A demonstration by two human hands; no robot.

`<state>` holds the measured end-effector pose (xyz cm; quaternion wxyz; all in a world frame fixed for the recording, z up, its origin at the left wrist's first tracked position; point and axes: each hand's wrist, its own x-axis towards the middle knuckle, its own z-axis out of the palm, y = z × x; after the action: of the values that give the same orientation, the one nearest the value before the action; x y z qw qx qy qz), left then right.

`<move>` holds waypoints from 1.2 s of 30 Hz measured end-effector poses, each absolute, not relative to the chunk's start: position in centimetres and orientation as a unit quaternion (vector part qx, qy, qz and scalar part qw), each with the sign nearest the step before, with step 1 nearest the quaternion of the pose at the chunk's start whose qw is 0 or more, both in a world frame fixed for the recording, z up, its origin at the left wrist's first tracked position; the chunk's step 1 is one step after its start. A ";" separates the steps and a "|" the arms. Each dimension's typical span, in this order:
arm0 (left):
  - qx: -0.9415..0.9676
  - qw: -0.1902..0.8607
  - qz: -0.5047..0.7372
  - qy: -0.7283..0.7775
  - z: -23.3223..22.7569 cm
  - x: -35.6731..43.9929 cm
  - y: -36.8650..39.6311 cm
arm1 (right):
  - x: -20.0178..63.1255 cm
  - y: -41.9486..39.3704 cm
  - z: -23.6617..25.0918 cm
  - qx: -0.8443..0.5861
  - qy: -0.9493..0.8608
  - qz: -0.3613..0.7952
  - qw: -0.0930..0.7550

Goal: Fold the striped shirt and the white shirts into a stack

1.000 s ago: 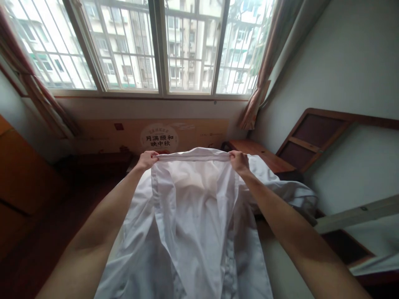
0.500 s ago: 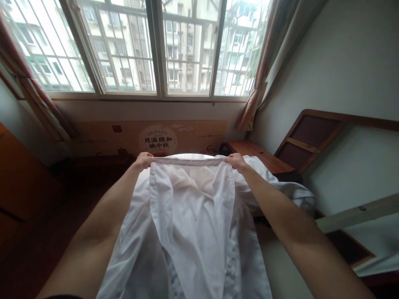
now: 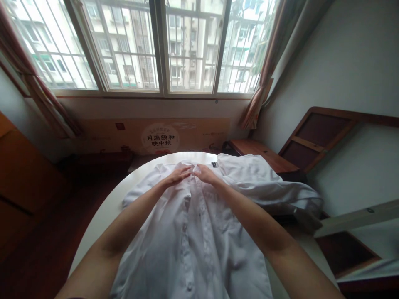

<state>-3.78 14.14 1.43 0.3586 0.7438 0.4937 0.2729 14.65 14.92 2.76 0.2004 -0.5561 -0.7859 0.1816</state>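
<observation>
Head view, the only one. A white shirt (image 3: 193, 232) is lying front-up on a round white desk (image 3: 102, 211), its button placket running down the middle toward the camera. A moment ago both hands were holding the shirt up in the air by the collar, stretched between them; now the garment is down flat on the desk and the hands have come together at the collar end.

The left hand (image 3: 177, 175) is resting palm-down on the cloth just left of the placket, fingers (image 3: 186, 169) extended and loose, gripping nothing. The right hand (image 3: 205, 174) is lying beside it, nearly touching it, fingers likewise flat on the fabric; whether the tips are pinching the collar edge cannot be told at this size.

The change reads as the lifting phase being over: the shirt is laid out and the hands are pressing or smoothing near the neckline, judging from their flat posture.

A second white garment (image 3: 268, 182) is lying bunched on the desk's right side, touching or overlapping the shirt's far right shoulder. Beyond are a wide barred window (image 3: 162, 45), curtains at both edges, a printed cardboard panel (image 3: 160, 137) under the sill, and a wooden frame (image 3: 314, 137) leaning on the right wall.
</observation>
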 end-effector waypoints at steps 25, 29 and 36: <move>0.845 0.185 0.117 0.489 5.7 -5.6 7.2 | 21.0 6.9 4.4 -0.529 -0.770 0.176 0.310; 0.784 0.118 0.280 0.541 4.9 -4.9 17.5 | 20.1 15.4 4.4 -0.584 -0.758 0.143 0.252; 0.813 0.069 0.067 0.574 0.2 -4.5 21.5 | 19.3 18.4 0.5 -0.609 -0.765 0.170 0.120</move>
<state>-4.50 21.51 0.17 0.0685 0.8129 0.5745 0.0666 19.34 18.43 0.54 0.1197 -0.6095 -0.7651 0.1697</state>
